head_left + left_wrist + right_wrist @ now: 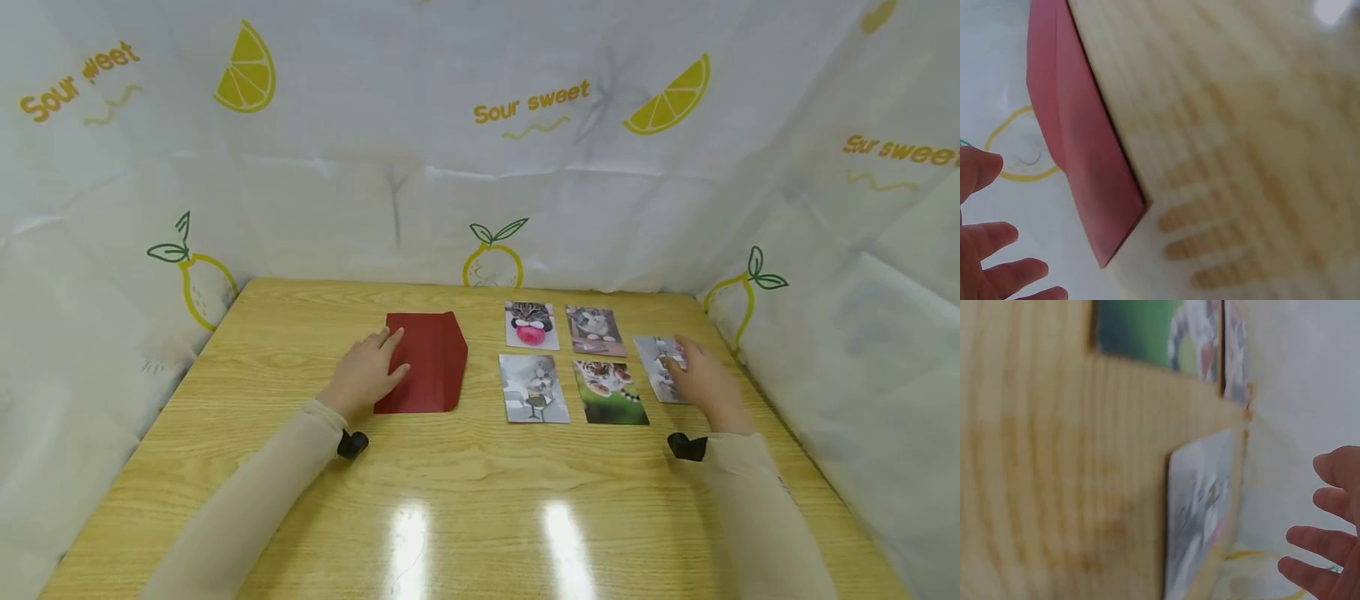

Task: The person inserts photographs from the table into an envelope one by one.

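A red envelope (431, 367) lies on the table with its pointed flap to the right. My left hand (363, 375) is at its left edge, fingers spread and overlapping the paper in the head view. In the left wrist view, those fingertips (1016, 275) stand apart from the envelope (1094, 169). My right hand (708, 392) hovers over the right edge of a grey picture card (652, 367), partly hiding it. The right wrist view shows the fingers (1322, 544) spaced out and holding nothing, with the card (1197, 500) flat on the table.
Left of that card lie a tiger card (609, 396), a grey cartoon card (534, 390), a cat card with a pink ball (531, 327) and another cat card (594, 332). White lemon-print cloth (360, 217) borders the wooden table (480, 475) behind and at both sides.
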`<state>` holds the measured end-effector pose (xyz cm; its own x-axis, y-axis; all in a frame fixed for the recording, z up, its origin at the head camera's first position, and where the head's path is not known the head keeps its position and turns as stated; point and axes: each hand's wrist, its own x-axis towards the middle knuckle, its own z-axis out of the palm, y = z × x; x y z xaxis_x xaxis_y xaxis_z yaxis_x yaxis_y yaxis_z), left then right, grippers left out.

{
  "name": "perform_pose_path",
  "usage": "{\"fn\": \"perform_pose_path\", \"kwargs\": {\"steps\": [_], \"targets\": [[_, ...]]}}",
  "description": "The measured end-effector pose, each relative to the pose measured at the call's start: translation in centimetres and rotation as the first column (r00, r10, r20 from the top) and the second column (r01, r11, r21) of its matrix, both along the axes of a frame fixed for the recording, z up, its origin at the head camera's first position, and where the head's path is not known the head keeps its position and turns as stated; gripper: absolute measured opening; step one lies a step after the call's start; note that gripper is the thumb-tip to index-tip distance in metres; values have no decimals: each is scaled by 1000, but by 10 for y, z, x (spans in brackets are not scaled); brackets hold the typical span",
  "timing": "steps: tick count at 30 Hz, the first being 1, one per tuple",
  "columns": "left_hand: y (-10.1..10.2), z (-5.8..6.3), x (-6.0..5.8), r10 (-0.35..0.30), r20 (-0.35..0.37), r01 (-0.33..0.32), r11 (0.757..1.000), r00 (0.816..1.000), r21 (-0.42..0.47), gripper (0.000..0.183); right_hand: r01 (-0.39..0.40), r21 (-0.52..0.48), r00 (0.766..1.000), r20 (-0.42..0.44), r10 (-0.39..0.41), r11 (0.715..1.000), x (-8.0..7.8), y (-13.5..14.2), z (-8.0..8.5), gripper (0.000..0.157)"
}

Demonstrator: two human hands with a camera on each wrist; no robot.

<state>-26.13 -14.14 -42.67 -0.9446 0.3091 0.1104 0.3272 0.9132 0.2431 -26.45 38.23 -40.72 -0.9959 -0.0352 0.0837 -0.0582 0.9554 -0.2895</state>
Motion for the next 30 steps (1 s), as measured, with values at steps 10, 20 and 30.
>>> {"fn": "perform_pose_path", "kwargs": {"steps": [10,20,30], "targets": [[4,-8,6,-10,71,12,999,997,-34,71,56,-58,973,229,-42,997,4,38,-15,83],[6,-8,11,-4,140,12,998,990,-55,76,110,-35,946,309,-94,993,-3,51,-28,95],[6,-13,9,0,257,10,999,966,-38,77,115,-37,952,290,-100,993,-6,50,-32,108]]}}
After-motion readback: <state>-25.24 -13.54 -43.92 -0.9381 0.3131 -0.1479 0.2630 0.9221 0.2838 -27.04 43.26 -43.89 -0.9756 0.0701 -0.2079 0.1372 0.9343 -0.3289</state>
